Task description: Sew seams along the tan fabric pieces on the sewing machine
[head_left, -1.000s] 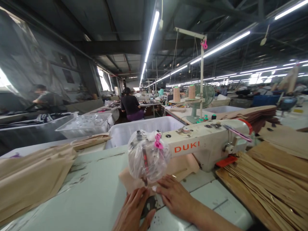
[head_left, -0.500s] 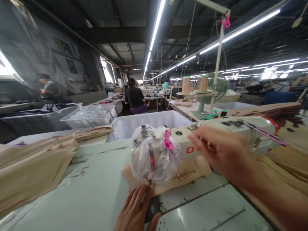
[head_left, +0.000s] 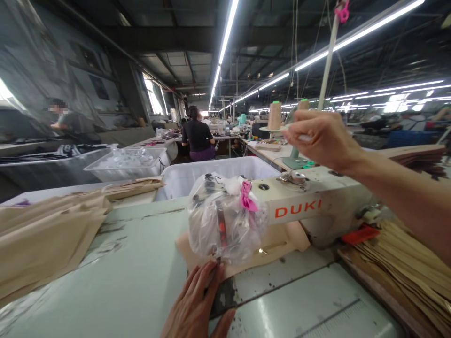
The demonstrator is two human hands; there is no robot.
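Observation:
My left hand (head_left: pixel 195 298) lies with fingers stretched out at the near edge of a beige fabric piece (head_left: pixel 243 271), close to the needle area. That fabric lies under the head of a sewing machine (head_left: pixel 299 204) lettered DUKI. A clear plastic bag (head_left: pixel 229 225) with a pink bow (head_left: pixel 247 196) wraps the machine head. Raised above the machine arm, my right hand (head_left: pixel 317 138) has its fingers closed in a pinch. What they hold, if anything, is too small to make out. Below this hand a small bobbin (head_left: pixel 297 177) sits on the arm's top.
Beige fabric (head_left: pixel 49 244) is piled on the left of the table, and more beige pieces (head_left: pixel 408 267) are stacked at right beside a red tray (head_left: pixel 361 234). Behind the machine stands a white bin (head_left: pixel 225 170). Thread cones (head_left: pixel 274 115) stand beyond; a person (head_left: pixel 198 136) sits farther off.
My right hand has risen from beside the machine arm to well above it, uncovering the lettering and the bobbin. My left hand stays by the needle. The view has shifted slightly.

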